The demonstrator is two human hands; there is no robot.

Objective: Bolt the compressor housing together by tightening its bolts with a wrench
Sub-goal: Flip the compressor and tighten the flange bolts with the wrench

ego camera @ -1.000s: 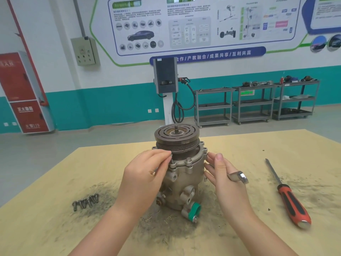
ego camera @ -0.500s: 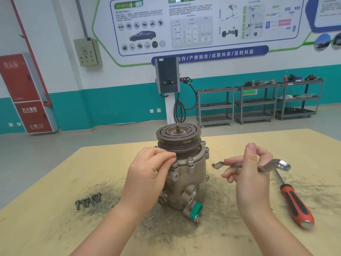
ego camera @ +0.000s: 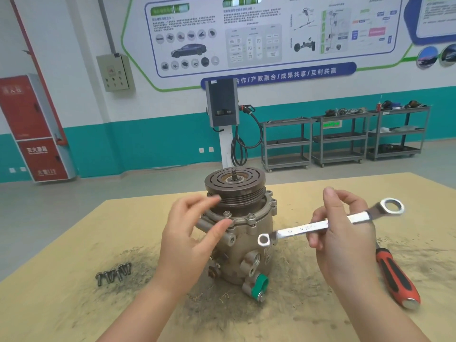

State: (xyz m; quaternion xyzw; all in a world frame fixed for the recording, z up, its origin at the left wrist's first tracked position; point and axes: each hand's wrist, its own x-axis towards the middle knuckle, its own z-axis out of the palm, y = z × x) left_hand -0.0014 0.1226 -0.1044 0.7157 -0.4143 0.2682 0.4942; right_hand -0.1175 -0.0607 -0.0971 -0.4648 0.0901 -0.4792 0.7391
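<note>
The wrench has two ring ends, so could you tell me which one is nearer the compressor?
The smaller ring end, beside the compressor; the larger ring end points away.

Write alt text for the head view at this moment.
A person's right hand holds a double-ended ring wrench in the air beside an upright compressor on a dusty table, while the left hand hovers open at its bolted flange. Loose bolts lie left, a red-handled screwdriver right.

A tan wooden table [ego camera: 74, 243] carries everything; the compressor housing [ego camera: 246, 248] stands upright at its middle on a patch of dark grit [ego camera: 209, 309]; a cluster of loose bolts [ego camera: 113, 274] lies to its left; a red-and-black screwdriver [ego camera: 396, 277] lies to its right.
</note>
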